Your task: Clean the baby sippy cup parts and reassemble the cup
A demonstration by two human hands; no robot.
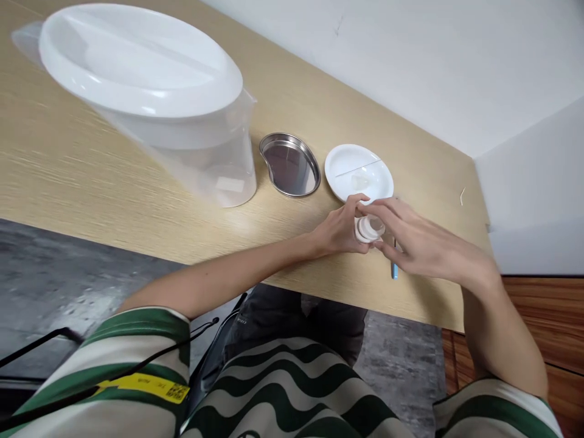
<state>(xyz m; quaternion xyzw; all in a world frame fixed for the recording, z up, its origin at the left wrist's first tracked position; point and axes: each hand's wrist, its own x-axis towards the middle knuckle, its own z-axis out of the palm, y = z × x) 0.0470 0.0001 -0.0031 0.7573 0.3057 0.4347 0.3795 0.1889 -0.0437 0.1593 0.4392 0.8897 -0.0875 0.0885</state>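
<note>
My left hand (341, 228) is wrapped round a small white plastic bottle (364, 231) with a ringed neck, held a little above the table's front part. Bent over the bottle's top, my right hand (406, 234) has its thumb and fingers closed about the neck end. Its fingers partly cover that end, so whether a cap is on cannot be made out. Just beyond both hands lies a white plate (337, 176) with a thin stick across it and a small pale translucent piece on it. Below my right hand, a blue-handled tool (395, 269) shows only in part.
A kidney-shaped metal tray (292, 167) rests left of the plate. Farther left stands a large clear pitcher (228, 158) with a white lid. A small pale bent strip (462, 196) lies on the wooden table (438, 176) near its right end. White walls border the back and right.
</note>
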